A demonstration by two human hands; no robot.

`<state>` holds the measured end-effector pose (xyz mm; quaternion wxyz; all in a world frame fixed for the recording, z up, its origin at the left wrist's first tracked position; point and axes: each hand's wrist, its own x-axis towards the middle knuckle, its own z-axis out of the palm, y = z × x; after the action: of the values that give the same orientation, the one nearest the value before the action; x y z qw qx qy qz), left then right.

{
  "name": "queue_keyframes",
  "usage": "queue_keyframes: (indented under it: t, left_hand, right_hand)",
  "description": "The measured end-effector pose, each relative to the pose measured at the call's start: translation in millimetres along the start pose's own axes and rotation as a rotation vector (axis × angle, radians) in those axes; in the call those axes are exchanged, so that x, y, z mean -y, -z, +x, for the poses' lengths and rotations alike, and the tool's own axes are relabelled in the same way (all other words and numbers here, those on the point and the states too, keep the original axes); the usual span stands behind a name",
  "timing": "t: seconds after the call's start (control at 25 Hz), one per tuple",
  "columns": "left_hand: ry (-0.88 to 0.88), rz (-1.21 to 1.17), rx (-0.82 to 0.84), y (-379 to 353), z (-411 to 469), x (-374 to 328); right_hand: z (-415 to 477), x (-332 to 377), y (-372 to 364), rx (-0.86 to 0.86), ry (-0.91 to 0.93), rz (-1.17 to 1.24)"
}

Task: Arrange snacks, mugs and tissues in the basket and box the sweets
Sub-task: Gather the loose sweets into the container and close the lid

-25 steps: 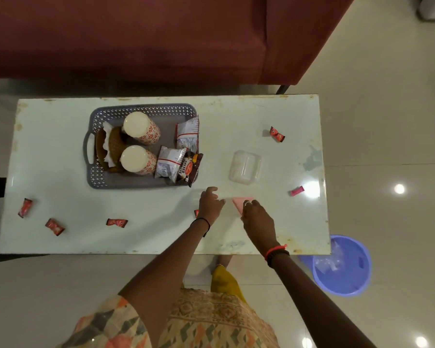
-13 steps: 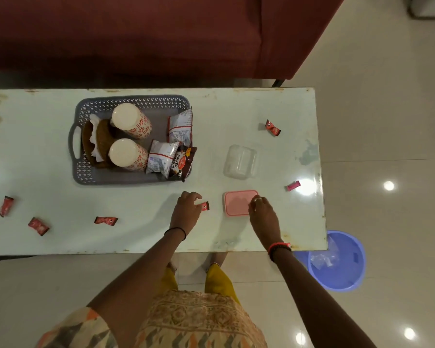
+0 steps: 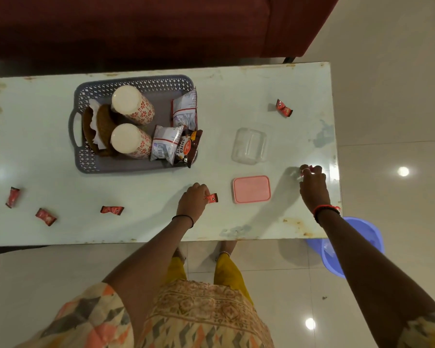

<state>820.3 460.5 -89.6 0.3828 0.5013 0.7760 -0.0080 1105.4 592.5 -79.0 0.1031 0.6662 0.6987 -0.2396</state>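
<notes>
Left hand (image 3: pixel 193 200) pinches a red sweet (image 3: pixel 212 198) beside the pink lid (image 3: pixel 251 189).

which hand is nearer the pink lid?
Left. The left hand, pinching a sweet, sits just left of the pink lid; the right hand is further off, right of it, near the table edge.

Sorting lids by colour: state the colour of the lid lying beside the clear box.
Pink lid, plain, seen in the head view.
</notes>
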Motion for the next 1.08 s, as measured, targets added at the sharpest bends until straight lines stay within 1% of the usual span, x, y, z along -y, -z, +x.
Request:
queue_keyframes:
  t: [0.16,0.24,0.4,0.56,0.64,0.72,0.88,1.08]
  left_hand:
    - [0.080,-0.143,0.011,-0.1,1.4,-1.8]
    - [0.087,-0.237,-0.009,4.2,1.7,-10.8]
    - [-0.019,-0.343,-0.093,22.9,8.8,-49.3]
    - [-0.100,-0.405,-0.204,47.4,37.9,-97.3]
    - [-0.108,-0.403,-0.236,55.4,55.1,-117.2]
    - [-0.105,-0.411,-0.225,57.4,69.6,-130.9]
    - [-0.075,-0.427,-0.208,54.0,83.3,-141.0]
    - [-0.031,-0.557,-0.252,47.1,76.7,-128.6]
  right_hand:
    - [4.6,5.9,-2.5,0.033,0.045,-0.028]
    - [5.7,7.7,-3.0,0.035,0.054,0.011]
    - [4.4,16.8,-0.8,-0.033,-0.002,0.179]
    - [5.3,29.3,3.2,-0.077,-0.112,0.448]
    - [4.5,33.1,3.6,-0.112,-0.110,0.499]
    - [4.2,35.5,4.8,-0.139,-0.094,0.546]
    - [5.6,41.7,12.0,-0.212,-0.078,0.531]
    - [13.3,62.5,30.4,-0.254,-0.010,0.566]
